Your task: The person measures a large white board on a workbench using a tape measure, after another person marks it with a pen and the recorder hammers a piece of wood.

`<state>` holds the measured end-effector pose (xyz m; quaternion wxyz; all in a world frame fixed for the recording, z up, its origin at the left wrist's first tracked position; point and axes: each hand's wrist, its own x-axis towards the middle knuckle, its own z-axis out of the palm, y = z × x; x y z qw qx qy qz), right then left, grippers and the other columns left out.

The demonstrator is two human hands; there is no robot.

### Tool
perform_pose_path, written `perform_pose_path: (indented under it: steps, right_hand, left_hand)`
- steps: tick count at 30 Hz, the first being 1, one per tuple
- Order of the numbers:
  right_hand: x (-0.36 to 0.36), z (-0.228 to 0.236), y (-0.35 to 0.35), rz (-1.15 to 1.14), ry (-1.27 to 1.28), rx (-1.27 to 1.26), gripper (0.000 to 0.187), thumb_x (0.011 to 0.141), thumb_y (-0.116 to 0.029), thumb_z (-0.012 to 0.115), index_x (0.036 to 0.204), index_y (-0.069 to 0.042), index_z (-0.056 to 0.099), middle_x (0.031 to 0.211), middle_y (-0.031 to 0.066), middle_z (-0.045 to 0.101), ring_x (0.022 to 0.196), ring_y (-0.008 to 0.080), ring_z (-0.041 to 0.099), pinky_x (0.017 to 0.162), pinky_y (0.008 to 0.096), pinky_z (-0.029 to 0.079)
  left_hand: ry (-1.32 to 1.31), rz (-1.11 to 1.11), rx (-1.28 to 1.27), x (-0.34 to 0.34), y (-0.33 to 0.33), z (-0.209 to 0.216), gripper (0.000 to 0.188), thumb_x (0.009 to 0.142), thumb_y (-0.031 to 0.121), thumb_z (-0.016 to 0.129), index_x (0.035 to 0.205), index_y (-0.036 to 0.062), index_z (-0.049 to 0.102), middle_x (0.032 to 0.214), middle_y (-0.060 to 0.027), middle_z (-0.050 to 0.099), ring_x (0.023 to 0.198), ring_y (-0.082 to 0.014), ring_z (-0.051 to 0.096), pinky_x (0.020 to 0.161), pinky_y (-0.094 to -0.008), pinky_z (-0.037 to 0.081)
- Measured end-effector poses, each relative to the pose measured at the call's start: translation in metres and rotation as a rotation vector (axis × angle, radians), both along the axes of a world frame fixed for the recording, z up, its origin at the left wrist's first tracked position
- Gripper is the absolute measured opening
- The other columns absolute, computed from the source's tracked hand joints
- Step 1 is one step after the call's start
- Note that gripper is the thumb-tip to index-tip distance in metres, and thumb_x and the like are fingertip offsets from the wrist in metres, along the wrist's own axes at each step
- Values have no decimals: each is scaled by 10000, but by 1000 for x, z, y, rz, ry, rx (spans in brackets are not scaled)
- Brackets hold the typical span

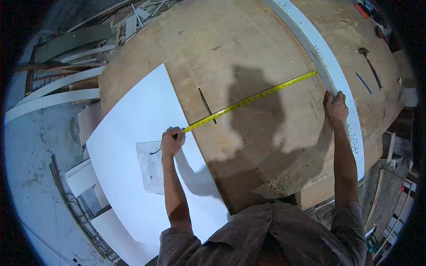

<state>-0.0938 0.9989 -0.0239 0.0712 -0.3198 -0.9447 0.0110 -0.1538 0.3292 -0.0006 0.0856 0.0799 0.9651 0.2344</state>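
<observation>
My left hand [172, 141] is closed around the case end of a tape measure, mostly hidden in my fingers, over a large white panel [133, 111]. Its yellow blade [253, 98] stretches across the brown tabletop [199, 48] to the inner edge of a long white-faced board [341, 88] on the right. My right hand [337, 110] grips that board's edge, just nearer to me than the blade's far end. Under the blade lies a thin dark stick-like piece [205, 103]. Beside my left wrist, a paper-like sheet [148, 170] rests on the white panel.
A hammer [372, 68] and a blue pencil-like stick [364, 83] lie right of the board. Curved white strips [57, 91] and scrap wood [133, 22] sit off the table's left side. More panels [80, 177] lean near the floor at left.
</observation>
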Motion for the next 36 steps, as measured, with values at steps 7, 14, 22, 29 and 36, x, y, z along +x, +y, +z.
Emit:
perform_pose_path:
  steps: [7,14,22,29,36]
  right_hand:
    - [-2,1,6,-26,-52,-52,501,1000,-471,469,1200,-15,528,1243,229,588,946,483,672,787,560,559]
    - [0,2,0,47,-19,12,427,1002,-428,474,1113,-17,488,1074,215,608,930,429,680,790,564,563]
    - [6,0,15,12,-12,-116,462,967,-422,543,1159,-7,482,1124,273,646,908,490,664,790,566,545]
    - [-2,5,12,120,-70,-62,487,930,-362,566,1205,31,482,1178,229,561,1118,392,580,896,539,505]
    - [-2,14,20,156,-210,-62,502,961,-384,525,1204,54,488,1212,248,549,1184,381,558,954,502,507]
  left_hand:
    - [10,3,28,0,4,1,178,915,201,656,825,49,670,715,-141,618,755,-350,600,693,-463,474]
    - [15,10,-24,1,0,0,165,909,191,654,834,46,681,717,-147,609,766,-354,606,696,-456,479]
    - [5,-84,50,-10,2,-3,209,913,188,653,805,10,666,751,-159,618,749,-367,588,700,-442,480]
    - [29,-46,-20,4,-14,-19,168,936,138,650,870,-9,694,781,-176,642,721,-345,576,666,-450,454]
    - [53,-18,158,10,-35,-56,220,979,147,619,873,-36,679,760,-150,607,725,-234,555,676,-386,448]
